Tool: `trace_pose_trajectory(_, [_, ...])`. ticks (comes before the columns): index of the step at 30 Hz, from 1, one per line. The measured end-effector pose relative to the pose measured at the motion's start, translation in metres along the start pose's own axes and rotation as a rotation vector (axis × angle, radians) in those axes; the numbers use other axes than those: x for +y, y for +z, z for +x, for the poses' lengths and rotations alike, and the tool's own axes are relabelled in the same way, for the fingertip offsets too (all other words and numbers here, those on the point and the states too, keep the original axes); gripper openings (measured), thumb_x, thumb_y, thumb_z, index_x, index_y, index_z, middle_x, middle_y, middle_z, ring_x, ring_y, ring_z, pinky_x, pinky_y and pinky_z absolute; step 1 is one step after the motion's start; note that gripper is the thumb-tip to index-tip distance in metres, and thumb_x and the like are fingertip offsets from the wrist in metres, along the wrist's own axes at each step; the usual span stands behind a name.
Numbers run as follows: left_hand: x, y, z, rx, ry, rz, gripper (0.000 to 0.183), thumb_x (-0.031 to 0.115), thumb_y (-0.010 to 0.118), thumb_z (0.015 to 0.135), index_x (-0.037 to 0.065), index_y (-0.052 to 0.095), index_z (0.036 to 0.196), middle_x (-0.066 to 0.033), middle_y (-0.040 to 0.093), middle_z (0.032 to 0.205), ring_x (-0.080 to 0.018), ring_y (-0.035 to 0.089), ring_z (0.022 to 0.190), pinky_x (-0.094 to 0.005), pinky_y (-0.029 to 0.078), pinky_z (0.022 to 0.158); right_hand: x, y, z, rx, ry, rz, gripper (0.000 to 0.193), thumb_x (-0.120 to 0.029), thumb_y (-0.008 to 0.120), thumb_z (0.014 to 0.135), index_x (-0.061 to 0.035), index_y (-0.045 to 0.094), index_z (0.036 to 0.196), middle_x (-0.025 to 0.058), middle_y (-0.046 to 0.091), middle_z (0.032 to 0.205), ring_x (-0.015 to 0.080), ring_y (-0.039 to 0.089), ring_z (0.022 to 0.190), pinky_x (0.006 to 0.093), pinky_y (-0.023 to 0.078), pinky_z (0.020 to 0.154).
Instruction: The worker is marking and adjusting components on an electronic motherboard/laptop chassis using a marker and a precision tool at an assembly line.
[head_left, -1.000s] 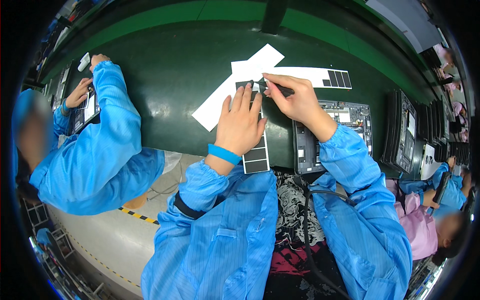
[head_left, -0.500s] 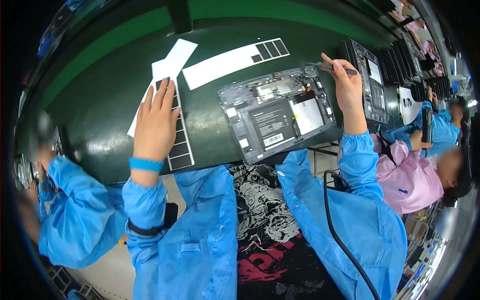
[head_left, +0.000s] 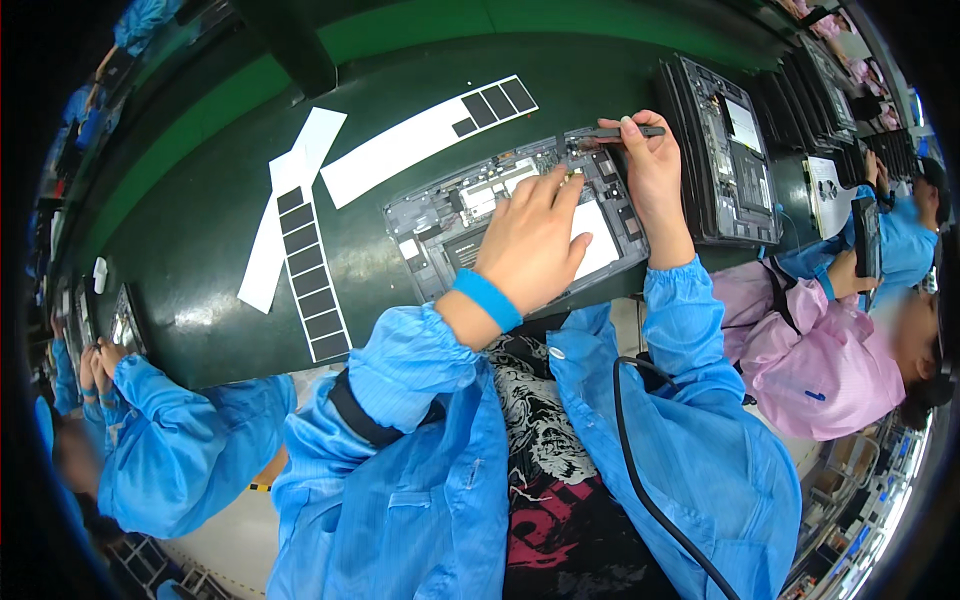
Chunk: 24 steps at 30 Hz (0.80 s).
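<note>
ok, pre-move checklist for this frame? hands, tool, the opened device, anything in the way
1. Left hand steadying the opened device: ok, palm and fingers rest flat on its inner parts.
2. Right hand has the tool: ok, fingers closed round a thin dark tool, held level over the device's far edge.
3. Tool tip on its target: cannot tell, too small to see.
4. Device flat on the green bench: ok, fully supported, near edge close to the bench front.
5. Sticker sheets clear of the work: ok, they lie apart on the left.
6. Black cable by the right sleeve: cannot tell whether it could snag.
</note>
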<state>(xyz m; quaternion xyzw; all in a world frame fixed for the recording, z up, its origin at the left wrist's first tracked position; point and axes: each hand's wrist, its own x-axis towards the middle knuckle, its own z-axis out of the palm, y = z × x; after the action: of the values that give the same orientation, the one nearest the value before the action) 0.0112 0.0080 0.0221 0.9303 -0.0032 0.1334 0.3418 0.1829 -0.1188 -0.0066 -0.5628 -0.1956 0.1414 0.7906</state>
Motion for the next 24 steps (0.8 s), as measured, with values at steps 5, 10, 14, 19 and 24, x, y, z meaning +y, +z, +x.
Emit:
trace_pose_trajectory(5, [0.003,0.004,0.005,-0.040,-0.001,-0.002,0.052,0.023,0.065,0.085,0.001,0.051,0.130,-0.0171,0.049,0.139,-0.0365,0.044,0.126,-0.0471,0.039,0.103,0.004,-0.003,0.000,0.033,0.019,-0.021,0.024,-0.011,0.065,0.093,-0.0019,0.047,0.106,0.0212,0.064,0.107,0.0217,0.066,0.089,0.0318,0.054,0.082])
trace_pose_trajectory(10, [0.007,0.007,-0.003,-0.034,0.023,0.016,0.048,0.021,0.066,0.083,0.002,0.056,0.126,-0.0131,0.049,0.142,-0.0381,0.043,0.125,-0.0484,0.038,0.102,0.008,-0.006,-0.002,-0.011,0.059,0.032,0.025,-0.011,0.066,0.092,-0.0022,0.047,0.105,0.0218,0.064,0.108,0.0215,0.066,0.089,0.0314,0.054,0.082])
trace_pose_trajectory(14, [0.007,0.007,-0.002,-0.034,0.021,-0.013,0.046,0.019,0.067,0.082,0.002,0.058,0.125,-0.0114,0.050,0.141,-0.0389,0.043,0.125,-0.0484,0.039,0.102,0.008,-0.009,-0.001,-0.075,0.086,0.043,0.025,-0.012,0.067,0.092,-0.0037,0.046,0.103,0.0228,0.064,0.108,0.0221,0.066,0.087,0.0317,0.054,0.081])
trace_pose_trajectory(19, [0.007,0.009,-0.002,-0.001,0.030,-0.006,0.042,0.019,0.067,0.082,0.003,0.061,0.120,-0.0089,0.053,0.139,-0.0387,0.044,0.124,-0.0489,0.039,0.101,0.008,-0.011,0.000,-0.054,0.088,-0.016,0.025,-0.011,0.066,0.092,-0.0048,0.044,0.102,0.0223,0.065,0.106,0.0224,0.067,0.086,0.0311,0.055,0.078])
trace_pose_trajectory(24, [0.009,0.008,-0.002,-0.017,0.014,0.000,0.042,0.019,0.068,0.081,0.004,0.062,0.120,-0.0087,0.053,0.139,-0.0393,0.044,0.123,-0.0492,0.039,0.101,0.007,-0.009,-0.002,-0.044,0.108,-0.020,0.025,-0.011,0.065,0.093,-0.0049,0.043,0.103,0.0220,0.066,0.105,0.0215,0.067,0.087,0.0294,0.055,0.077])
